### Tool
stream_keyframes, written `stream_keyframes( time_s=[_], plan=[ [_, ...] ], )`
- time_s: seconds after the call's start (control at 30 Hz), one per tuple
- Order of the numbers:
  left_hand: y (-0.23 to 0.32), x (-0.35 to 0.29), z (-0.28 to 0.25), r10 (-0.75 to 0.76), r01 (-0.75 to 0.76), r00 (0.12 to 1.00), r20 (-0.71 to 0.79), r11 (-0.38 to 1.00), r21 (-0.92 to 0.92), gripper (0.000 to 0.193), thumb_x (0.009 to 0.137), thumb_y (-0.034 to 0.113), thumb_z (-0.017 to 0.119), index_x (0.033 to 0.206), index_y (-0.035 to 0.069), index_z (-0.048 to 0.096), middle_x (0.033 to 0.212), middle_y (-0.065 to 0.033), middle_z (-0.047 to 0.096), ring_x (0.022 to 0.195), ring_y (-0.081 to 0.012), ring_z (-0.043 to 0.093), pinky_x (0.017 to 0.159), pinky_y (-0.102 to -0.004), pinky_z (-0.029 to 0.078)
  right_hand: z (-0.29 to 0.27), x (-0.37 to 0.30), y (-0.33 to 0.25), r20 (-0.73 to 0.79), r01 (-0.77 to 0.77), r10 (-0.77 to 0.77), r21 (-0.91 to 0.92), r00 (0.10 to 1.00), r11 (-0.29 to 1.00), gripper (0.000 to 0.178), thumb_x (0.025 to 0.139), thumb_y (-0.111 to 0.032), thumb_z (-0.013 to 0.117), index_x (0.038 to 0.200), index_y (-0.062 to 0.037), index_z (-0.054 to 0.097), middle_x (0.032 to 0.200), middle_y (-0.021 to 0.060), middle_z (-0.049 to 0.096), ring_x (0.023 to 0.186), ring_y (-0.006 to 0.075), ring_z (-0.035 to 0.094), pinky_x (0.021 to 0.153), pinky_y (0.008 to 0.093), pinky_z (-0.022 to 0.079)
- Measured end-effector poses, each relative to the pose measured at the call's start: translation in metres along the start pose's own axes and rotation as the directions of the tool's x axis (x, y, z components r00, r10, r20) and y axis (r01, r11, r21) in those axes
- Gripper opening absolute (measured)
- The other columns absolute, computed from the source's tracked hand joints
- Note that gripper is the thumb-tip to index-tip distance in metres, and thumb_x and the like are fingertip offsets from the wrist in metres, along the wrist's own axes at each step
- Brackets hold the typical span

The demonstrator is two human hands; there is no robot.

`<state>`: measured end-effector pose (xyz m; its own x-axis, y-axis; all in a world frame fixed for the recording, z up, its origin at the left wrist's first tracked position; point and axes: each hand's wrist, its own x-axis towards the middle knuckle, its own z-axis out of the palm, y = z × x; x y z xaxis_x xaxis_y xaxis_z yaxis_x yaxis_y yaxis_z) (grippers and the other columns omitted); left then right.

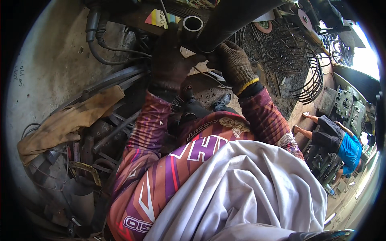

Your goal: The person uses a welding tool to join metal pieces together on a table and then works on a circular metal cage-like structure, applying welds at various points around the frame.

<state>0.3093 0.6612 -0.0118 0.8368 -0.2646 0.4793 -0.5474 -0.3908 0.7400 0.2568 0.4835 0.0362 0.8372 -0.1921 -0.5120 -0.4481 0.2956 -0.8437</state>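
Head view looks down past a light grey cloth (249, 180) draped over the person's patterned sleeved top (173, 172) to two gloved hands at work on the far side. A thick dark tube (237, 22) slants in from the far right, its near end between the hands. Just left of it, a pipe with a bright round rim (193, 31) faces upward.

The left hand (171, 60), in a dark glove, reaches up beside that pipe, thumb spread toward the right; whether its shadowed fingers grip anything, I cannot tell. The right hand (235, 62), in a brown knitted glove with a yellow cuff, is bent at the tube's near end; its fingertips are hidden, so I cannot tell if they pinch it.

To the left lie a tan cloth-like piece (76, 120) and metal bars. Farther right are curved rods (313, 80) and a co-worker in a blue shirt (349, 150).
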Motion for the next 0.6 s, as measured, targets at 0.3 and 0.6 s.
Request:
stream_keyframes(
  time_s=[0.3, 0.6],
  plan=[
    [0.008, 0.027, -0.004, 0.023, -0.03, 0.994, 0.105, 0.997, 0.068, 0.088, 0.057, 0.032, 0.091, 0.128, 0.003, 0.046, 0.11, -0.0135, 0.066, 0.101, -0.0289, 0.066, 0.086, -0.0384, 0.053, 0.001, -0.001, -0.002, -0.021, 0.017, -0.017, -0.032, 1.0, 0.999, 0.034, 0.096, -0.026, 0.057, 0.116, 0.0011, 0.057, 0.093, 0.0105, 0.067, 0.075, 0.0169, 0.067, 0.063, 0.0278, 0.056],
    [-0.007, 0.029, 0.004, 0.031, -0.034, 0.993, 0.111, 0.999, 0.026, 0.074, 0.06, 0.029, 0.09, 0.119, 0.006, 0.052, 0.104, -0.0103, 0.066, 0.097, -0.0269, 0.067, 0.082, -0.0384, 0.054, -0.016, 0.013, 0.012, 0.076, 0.134, -0.123, -0.164, 0.989, 0.977, 0.032, 0.096, -0.024, 0.056, 0.112, 0.0032, 0.059, 0.096, 0.013, 0.067, 0.079, 0.0194, 0.069, 0.066, 0.0287, 0.057]
  ],
)
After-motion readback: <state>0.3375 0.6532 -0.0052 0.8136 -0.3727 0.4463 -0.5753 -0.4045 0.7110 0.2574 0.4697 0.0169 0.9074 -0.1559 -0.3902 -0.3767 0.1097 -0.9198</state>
